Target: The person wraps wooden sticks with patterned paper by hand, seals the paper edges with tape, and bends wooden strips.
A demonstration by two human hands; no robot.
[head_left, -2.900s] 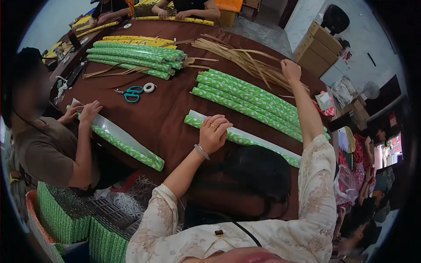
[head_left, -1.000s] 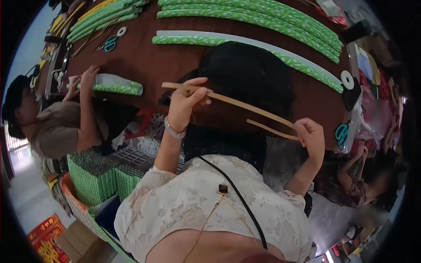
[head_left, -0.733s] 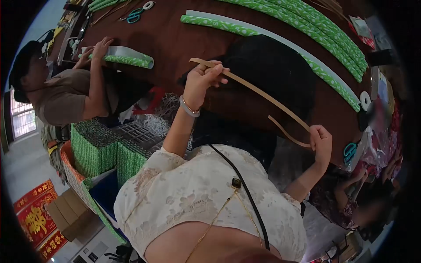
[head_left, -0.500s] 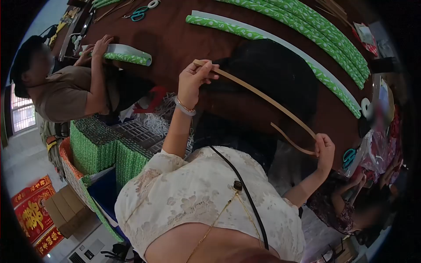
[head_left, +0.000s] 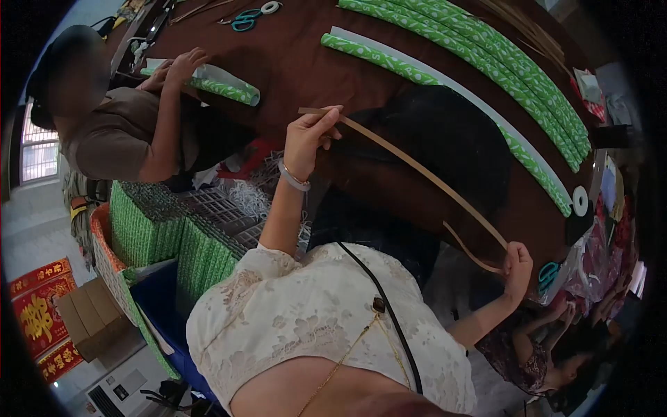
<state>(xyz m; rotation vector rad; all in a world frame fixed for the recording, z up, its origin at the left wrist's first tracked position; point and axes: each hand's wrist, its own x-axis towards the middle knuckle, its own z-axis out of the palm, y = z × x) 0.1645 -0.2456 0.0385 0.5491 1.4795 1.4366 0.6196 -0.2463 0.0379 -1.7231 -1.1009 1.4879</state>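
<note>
Stretched between my two hands is a long, narrow tan strip; its material I cannot make out. My left hand pinches it near one end, a short tip sticking out past the thumb. Lower on the right, my right hand is closed around the strip, and the other end curls back from the fist. Beyond the strip, a long sheet of green patterned paper with a white inner side lies partly rolled on the brown-covered table.
Several green rolls lie further back. Teal scissors rest at the far left, another teal pair at right near a white tape roll. At left, a co-worker handles green paper above a bin of green bundles.
The view has shifted slightly, so the table's contents appear a little lower and further right. Both hands keep hold of the strip, with more of its tip showing past my left hand.
</note>
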